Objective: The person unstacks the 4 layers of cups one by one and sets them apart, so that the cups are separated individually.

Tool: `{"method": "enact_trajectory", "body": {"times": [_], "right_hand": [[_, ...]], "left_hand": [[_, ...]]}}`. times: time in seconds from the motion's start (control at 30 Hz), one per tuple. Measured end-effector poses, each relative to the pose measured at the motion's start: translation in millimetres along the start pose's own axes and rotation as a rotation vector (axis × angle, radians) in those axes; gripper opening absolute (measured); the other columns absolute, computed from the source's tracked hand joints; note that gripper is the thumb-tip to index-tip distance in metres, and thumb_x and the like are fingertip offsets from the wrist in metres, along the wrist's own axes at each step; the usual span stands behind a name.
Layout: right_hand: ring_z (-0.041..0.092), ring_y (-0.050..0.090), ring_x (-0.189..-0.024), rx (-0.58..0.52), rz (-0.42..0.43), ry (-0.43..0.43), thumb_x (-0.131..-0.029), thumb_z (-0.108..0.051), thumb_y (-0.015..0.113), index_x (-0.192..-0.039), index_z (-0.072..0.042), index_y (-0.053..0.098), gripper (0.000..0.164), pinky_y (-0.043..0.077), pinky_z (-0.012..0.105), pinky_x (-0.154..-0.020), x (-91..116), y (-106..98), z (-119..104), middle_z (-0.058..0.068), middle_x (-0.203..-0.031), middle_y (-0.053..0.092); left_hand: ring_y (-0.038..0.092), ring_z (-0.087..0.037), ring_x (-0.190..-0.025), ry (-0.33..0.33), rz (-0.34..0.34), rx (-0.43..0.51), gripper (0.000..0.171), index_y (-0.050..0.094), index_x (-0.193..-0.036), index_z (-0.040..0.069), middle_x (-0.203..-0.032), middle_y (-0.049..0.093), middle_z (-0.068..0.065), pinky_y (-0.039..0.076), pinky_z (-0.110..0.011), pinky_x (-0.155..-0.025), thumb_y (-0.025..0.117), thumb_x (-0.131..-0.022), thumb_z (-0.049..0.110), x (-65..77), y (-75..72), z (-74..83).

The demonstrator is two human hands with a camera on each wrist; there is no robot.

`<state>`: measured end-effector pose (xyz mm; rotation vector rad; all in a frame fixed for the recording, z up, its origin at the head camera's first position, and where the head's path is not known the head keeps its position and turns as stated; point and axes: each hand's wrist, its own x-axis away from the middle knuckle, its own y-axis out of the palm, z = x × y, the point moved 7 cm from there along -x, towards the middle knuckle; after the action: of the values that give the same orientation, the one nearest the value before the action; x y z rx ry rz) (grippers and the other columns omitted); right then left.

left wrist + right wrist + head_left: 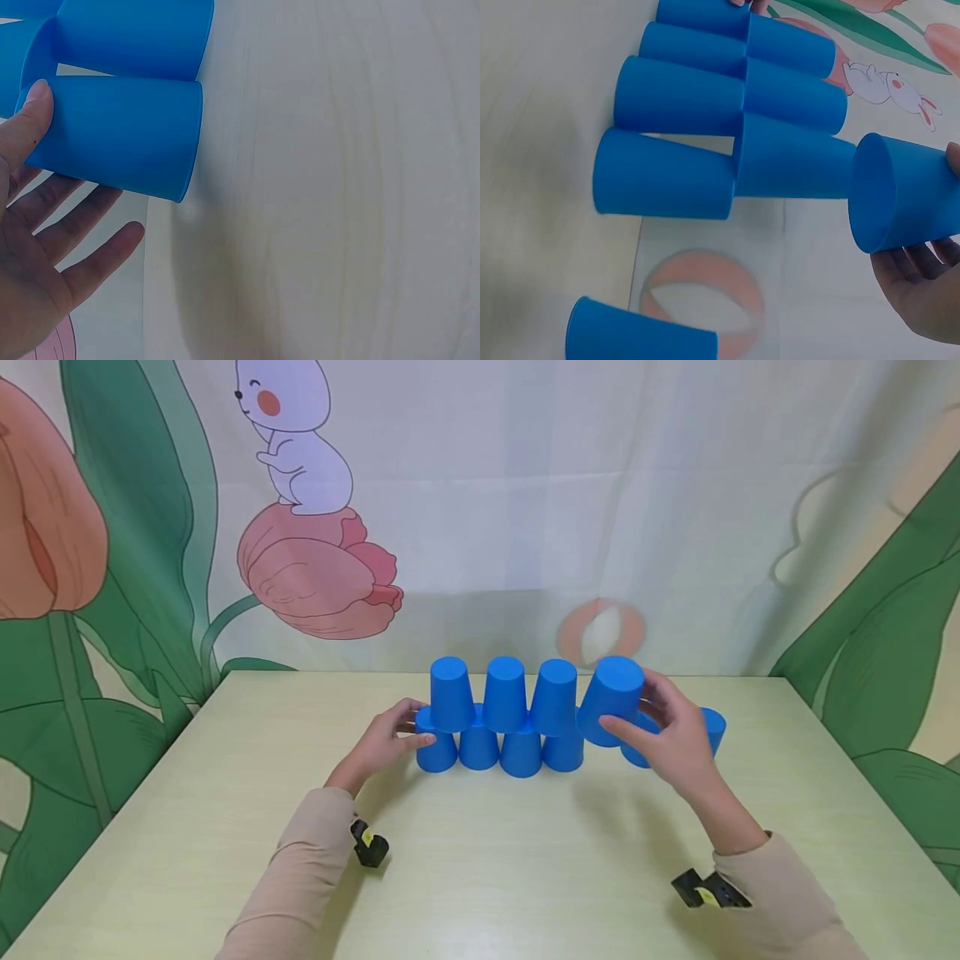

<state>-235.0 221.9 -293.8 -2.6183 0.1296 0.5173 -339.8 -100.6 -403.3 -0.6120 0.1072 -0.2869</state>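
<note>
On the pale worktop (525, 860), near its far edge, stands a stack of upturned blue cups (502, 722), four below and three above. The right hand (671, 735) curls its fingers round a tilted blue cup (611, 697) held at the stack's right end, with further cups behind it. The left hand (386, 739), fingers spread, touches the bottom-left cup (437, 753) with its thumb.

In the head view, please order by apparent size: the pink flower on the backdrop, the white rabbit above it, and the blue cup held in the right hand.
1. Pink flower, largest.
2. White rabbit.
3. Held blue cup, smallest, though it sits nearer the camera than the backdrop prints.
</note>
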Motion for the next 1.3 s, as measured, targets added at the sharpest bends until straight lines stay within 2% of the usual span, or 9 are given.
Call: {"method": "enact_trajectory", "body": {"times": [0.3,0.33,0.43,0.6,0.8,0.97,1.07,1.2,1.3], "right_hand": [[0.041,0.045,-0.114,0.04,0.024,-0.006,-0.081,-0.027,0.07,-0.132,-0.004,0.041,0.063,0.035,0.058,-0.093,6.9,-14.9,18.9,0.021,-0.126,0.049],[0.038,0.046,-0.114,0.031,0.04,-0.011,-0.08,-0.026,0.071,-0.131,-0.005,0.043,0.062,0.037,0.055,-0.094,7.0,-17.0,26.3,0.019,-0.125,0.05],[0.039,0.046,-0.113,0.049,0.051,-0.003,-0.079,-0.028,0.071,-0.131,-0.006,0.043,0.064,0.037,0.055,-0.094,8.5,-22.3,35.0,0.02,-0.125,0.05],[0.042,0.046,-0.113,0.096,0.037,0.011,-0.081,-0.024,0.07,-0.132,-0.001,0.04,0.064,0.037,0.059,-0.091,11.9,-29.8,35.9,0.023,-0.125,0.049],[0.04,0.048,-0.111,0.14,0.02,0.032,-0.081,-0.018,0.07,-0.133,0.0,0.039,0.063,0.039,0.057,-0.09,13.9,-39.8,43.5,0.023,-0.125,0.049],[0.038,0.05,-0.109,0.204,0.015,0.021,-0.08,-0.018,0.071,-0.133,-0.002,0.04,0.063,0.044,0.048,-0.089,14.9,-50.2,53.8,0.021,-0.123,0.051],[0.038,0.049,-0.11,0.194,0.022,0.014,-0.079,-0.02,0.072,-0.134,-0.007,0.041,0.065,0.043,0.048,-0.09,11.1,-59.7,86.6,0.02,-0.123,0.051],[0.026,0.051,-0.111,0.225,0.05,0.005,-0.076,-0.027,0.074,-0.136,-0.022,0.041,0.068,0.045,0.042,-0.089,2.3,-76.3,164.5,0.008,-0.126,0.052],[0.019,0.052,-0.11,0.255,0.071,0.002,-0.074,-0.029,0.076,-0.135,-0.028,0.04,0.071,0.047,0.035,-0.087,-1.2,-85.9,206.1,0.001,-0.126,0.052]], "left_hand": [[0.049,-0.034,-0.114,-0.001,0.0,0.0,0.052,0.043,-0.128,0.01,-0.127,0.05,-0.014,0.042,-0.049,-0.092,0.065,-0.084,0.028,-0.2,0.0,-0.9],[0.049,-0.033,-0.114,-0.001,0.0,0.0,0.052,0.043,-0.128,0.01,-0.127,0.05,-0.014,0.042,-0.049,-0.092,0.065,-0.084,0.028,-0.2,0.0,-1.1],[0.049,-0.034,-0.114,-0.001,-0.001,0.0,0.053,0.043,-0.128,0.01,-0.127,0.05,-0.013,0.042,-0.049,-0.092,0.065,-0.084,0.029,-0.2,0.0,-1.4],[0.049,-0.034,-0.115,0.0,-0.003,-0.003,0.054,0.042,-0.129,0.01,-0.128,0.05,-0.014,0.042,-0.049,-0.092,0.065,-0.084,0.029,0.2,-0.3,-1.7],[0.049,-0.034,-0.115,0.003,-0.003,-0.001,0.055,0.042,-0.129,0.01,-0.128,0.05,-0.013,0.042,-0.048,-0.091,0.065,-0.084,0.03,-0.2,0.1,-1.5],[0.049,-0.033,-0.115,0.0,-0.005,0.006,0.054,0.042,-0.128,0.01,-0.128,0.05,-0.013,0.043,-0.048,-0.091,0.066,-0.083,0.03,-0.9,0.7,-1.6],[0.049,-0.033,-0.114,0.001,-0.003,0.004,0.054,0.043,-0.128,0.01,-0.127,0.05,-0.013,0.043,-0.048,-0.091,0.065,-0.084,0.03,-0.8,0.6,-1.5],[0.049,-0.034,-0.114,0.003,-0.003,0.004,0.053,0.043,-0.127,0.01,-0.127,0.05,-0.013,0.043,-0.048,-0.091,0.065,-0.084,0.029,-0.6,0.4,-1.2],[0.049,-0.034,-0.114,0.001,-0.002,0.003,0.053,0.043,-0.127,0.01,-0.127,0.05,-0.013,0.043,-0.048,-0.091,0.065,-0.084,0.029,-0.5,0.1,-1.2]]}}
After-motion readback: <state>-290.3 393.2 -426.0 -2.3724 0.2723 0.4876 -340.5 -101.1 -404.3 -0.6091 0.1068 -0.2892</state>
